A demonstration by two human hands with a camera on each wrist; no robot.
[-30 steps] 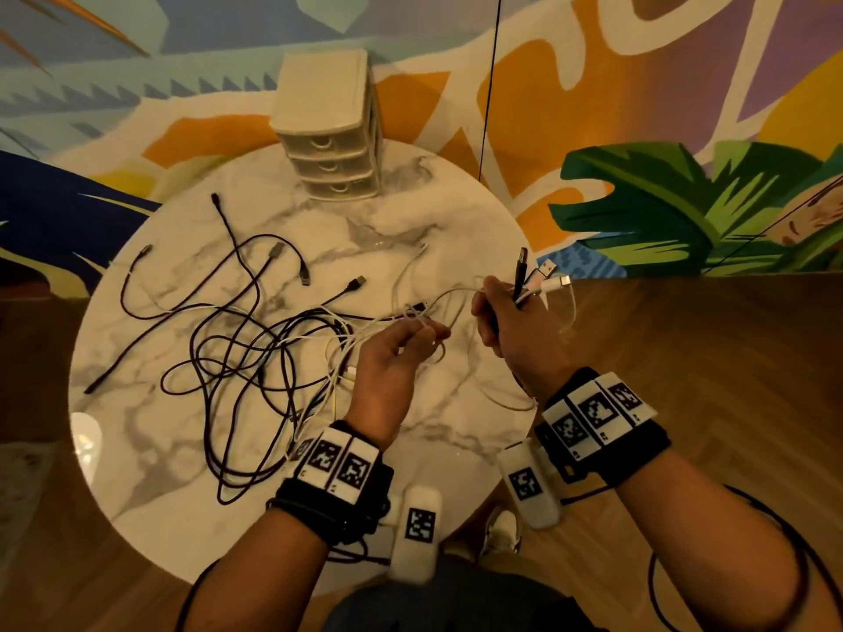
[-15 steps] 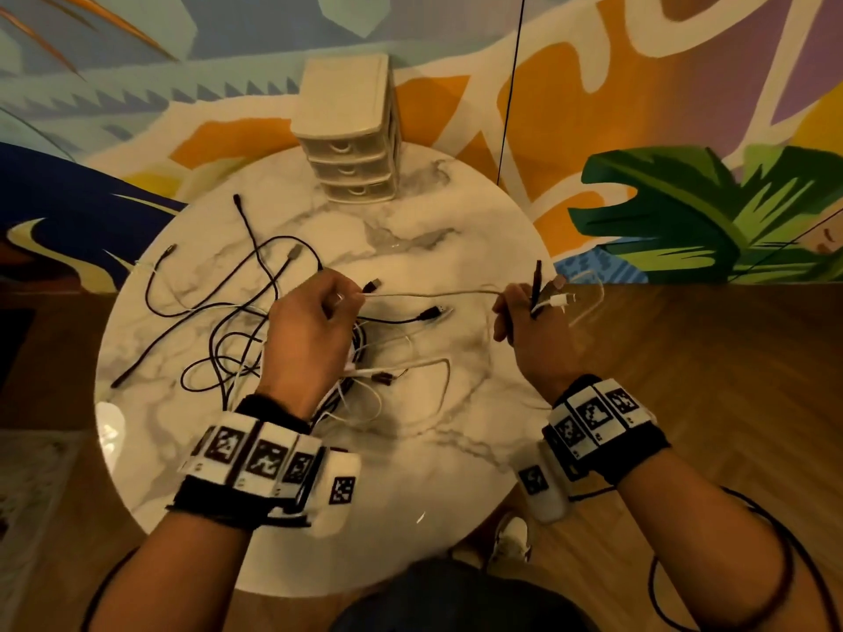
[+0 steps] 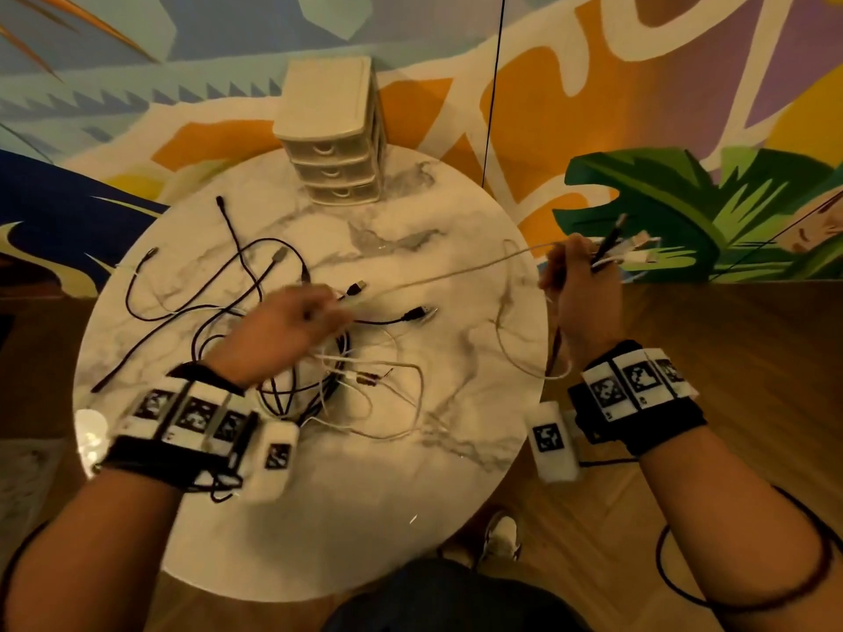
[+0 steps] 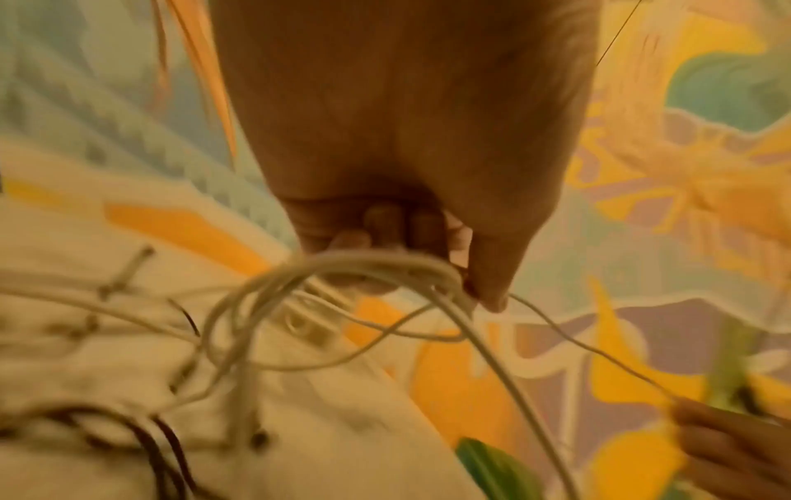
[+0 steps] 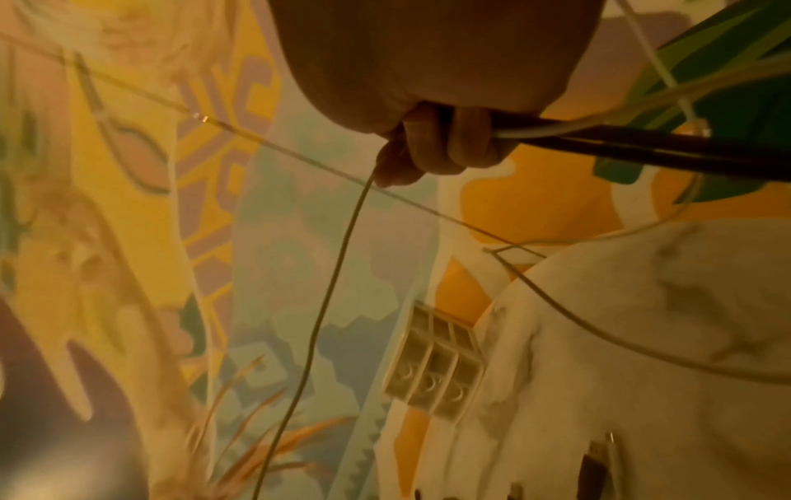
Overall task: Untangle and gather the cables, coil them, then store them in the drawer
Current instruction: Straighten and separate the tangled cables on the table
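A tangle of black cables (image 3: 255,312) and white cables (image 3: 392,403) lies on the round marble table (image 3: 365,517). My left hand (image 3: 292,326) hovers over the tangle and grips a bunch of white cables (image 4: 364,267). Past the table's right edge, my right hand (image 3: 579,285) is raised and grips several cable ends, one black and some white (image 3: 625,253). A thin white cable (image 3: 456,273) runs taut between the two hands. In the right wrist view, black and white cables (image 5: 599,135) pass through the curled fingers.
A small cream three-drawer unit (image 3: 333,130) stands at the table's far edge, its drawers closed. A painted mural wall is behind the table. Wooden floor (image 3: 730,358) lies to the right. A thin black cord (image 3: 495,84) hangs down the wall.
My right hand has moved right and up, away from the table, stretching the white cable taut. My left hand has shifted left over the tangle and holds white cable loops.
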